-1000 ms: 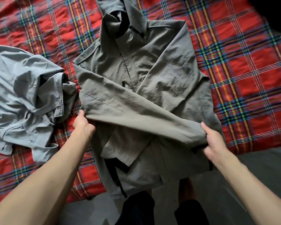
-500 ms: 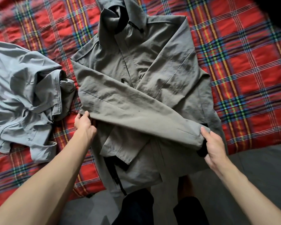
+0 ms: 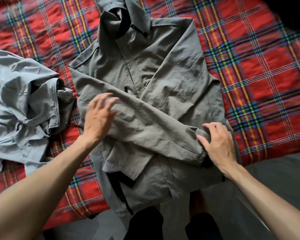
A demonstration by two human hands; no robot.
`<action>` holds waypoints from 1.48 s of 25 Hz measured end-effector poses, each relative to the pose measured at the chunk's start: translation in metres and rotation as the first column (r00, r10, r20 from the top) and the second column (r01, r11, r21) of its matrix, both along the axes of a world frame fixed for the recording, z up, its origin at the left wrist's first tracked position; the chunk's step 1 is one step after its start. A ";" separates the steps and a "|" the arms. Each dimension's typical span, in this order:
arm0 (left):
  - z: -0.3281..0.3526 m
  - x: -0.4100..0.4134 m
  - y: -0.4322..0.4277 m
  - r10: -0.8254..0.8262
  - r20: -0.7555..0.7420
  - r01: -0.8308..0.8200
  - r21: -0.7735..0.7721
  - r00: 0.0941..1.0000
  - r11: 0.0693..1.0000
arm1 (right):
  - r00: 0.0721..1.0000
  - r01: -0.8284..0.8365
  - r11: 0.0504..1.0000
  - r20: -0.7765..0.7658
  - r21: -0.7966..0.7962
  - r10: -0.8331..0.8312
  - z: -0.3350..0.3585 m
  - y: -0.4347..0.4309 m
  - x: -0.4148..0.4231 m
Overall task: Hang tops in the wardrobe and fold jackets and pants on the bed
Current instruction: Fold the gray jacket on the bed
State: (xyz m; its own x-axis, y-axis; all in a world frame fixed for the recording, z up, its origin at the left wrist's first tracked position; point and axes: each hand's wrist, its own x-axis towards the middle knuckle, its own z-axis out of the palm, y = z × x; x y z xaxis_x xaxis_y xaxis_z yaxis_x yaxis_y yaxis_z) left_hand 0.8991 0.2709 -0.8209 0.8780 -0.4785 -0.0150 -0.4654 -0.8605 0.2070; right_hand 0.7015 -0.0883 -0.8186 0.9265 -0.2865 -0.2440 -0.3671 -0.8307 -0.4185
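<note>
Centre of plaid-covered bed (image 3: pixel 258 75): grey hooded jacket (image 3: pixel 145 80), face up, both sleeves crossed over chest, hem hanging over bed edge. Thin, soft, crinkly shell fabric; probably light and slippery, apt to spring open. Best pinched at cuff (image 3: pixel 200 153), hem corners or shoulder seams. Left hand (image 3: pixel 99 116) spread, motion-blurred, over top sleeve (image 3: pixel 145 125). Right hand (image 3: pixel 218 142) flat, fingers loosely together, pressing cuff. Half second earlier: left gripping jacket's side edge, right pinching cuff; now both released, apparently smoothing. Crumpled pale grey garment (image 3: pixel 21 104) at left.
</note>
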 end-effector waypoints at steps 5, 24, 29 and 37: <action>0.014 0.054 -0.127 -0.565 -0.451 0.686 0.162 0.691 0.710 | 0.977 0.209 0.966 -0.059 0.148 -0.203 0.001 -0.001 -0.002; -0.036 -0.040 -0.062 -0.094 -0.126 0.116 0.182 0.988 0.976 | 0.951 -0.065 0.992 0.294 -0.112 0.095 -0.003 0.051 0.030; -0.058 -0.033 -0.040 -0.024 -0.194 0.078 0.275 0.981 0.958 | 0.958 -0.284 0.916 -0.113 -0.283 0.262 -0.060 0.065 0.038; -0.044 -0.023 0.050 0.333 -0.087 -0.317 0.152 0.939 0.936 | 0.765 -0.588 0.779 0.162 -0.216 0.623 -0.035 0.158 0.144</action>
State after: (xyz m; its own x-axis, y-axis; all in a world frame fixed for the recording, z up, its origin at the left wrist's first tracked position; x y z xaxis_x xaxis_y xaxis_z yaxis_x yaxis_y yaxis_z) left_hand 0.8757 0.3210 -0.8644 0.9744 -0.1541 -0.1640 -0.1365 -0.9841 0.1136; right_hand 0.8458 0.0698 -0.8536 0.9414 0.3366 -0.0229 0.3168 -0.9053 -0.2830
